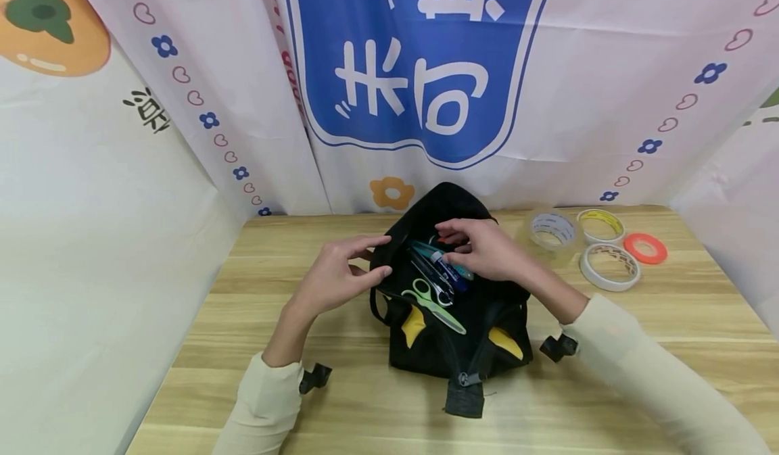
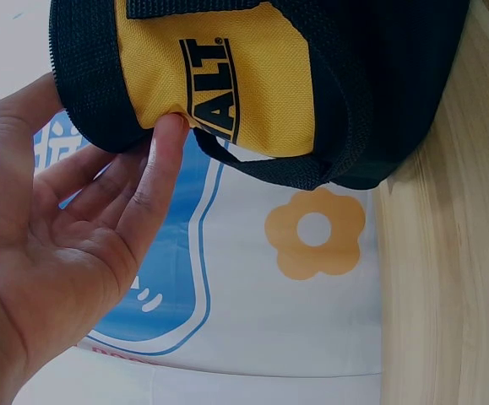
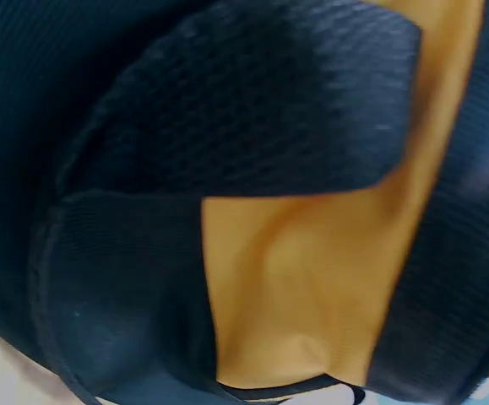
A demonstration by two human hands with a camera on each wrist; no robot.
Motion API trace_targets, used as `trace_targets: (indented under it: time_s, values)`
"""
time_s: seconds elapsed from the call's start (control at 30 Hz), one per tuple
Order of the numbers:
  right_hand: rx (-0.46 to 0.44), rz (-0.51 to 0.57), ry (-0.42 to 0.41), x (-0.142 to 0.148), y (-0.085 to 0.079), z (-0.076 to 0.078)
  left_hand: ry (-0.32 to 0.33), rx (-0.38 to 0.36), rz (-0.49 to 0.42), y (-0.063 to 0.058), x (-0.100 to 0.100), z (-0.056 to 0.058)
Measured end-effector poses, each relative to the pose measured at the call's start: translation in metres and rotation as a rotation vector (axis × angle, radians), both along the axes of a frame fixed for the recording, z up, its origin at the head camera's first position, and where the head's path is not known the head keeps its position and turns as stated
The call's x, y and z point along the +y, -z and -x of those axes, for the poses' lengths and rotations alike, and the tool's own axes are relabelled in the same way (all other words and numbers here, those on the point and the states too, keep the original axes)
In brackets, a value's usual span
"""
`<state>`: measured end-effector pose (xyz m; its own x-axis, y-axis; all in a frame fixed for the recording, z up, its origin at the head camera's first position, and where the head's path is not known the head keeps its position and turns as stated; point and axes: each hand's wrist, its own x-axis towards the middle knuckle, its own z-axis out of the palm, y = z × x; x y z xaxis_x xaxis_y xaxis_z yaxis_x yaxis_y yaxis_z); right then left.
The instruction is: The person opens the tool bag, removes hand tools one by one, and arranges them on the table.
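A black tool bag with yellow panels stands unzipped on the table. Inside lie green-handled scissors, a blue marker, several dark pens and a teal item, partly covered. My left hand holds the bag's left rim; in the left wrist view a fingertip presses its yellow lettered panel while another digit passes behind the edge. Over the bag's mouth is my right hand, fingers loosely bent, close to the marker and a small red part. I see nothing plainly held there. The right wrist view shows mostly bag fabric.
Right of the bag sit several tape rolls: a wide clear one, a yellow-cored one, a white one and a red one. A printed cloth hangs behind the wooden table.
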<state>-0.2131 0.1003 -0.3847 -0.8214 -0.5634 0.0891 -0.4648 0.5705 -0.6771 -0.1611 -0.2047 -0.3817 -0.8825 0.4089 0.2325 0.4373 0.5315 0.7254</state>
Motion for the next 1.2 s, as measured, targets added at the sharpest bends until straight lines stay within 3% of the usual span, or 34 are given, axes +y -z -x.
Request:
trace_targets:
  time_s: [0.3,0.63,0.83,1.2]
  values:
    - [-0.039,-0.047,0.002,-0.009,0.023,0.012,0.007,-0.001,0.003,-0.001,-0.001,0.001]
    - [-0.098,-0.047,0.053,-0.012,0.046,0.013,0.005,0.004,0.014,-0.001,-0.002,0.000]
    - [-0.083,-0.060,0.077,-0.014,0.058,0.015,0.005,0.011,0.024,-0.001,-0.002,0.000]
    - [-0.098,-0.066,0.092,-0.014,0.065,0.015,0.006,0.021,0.039,-0.003,-0.004,0.000]
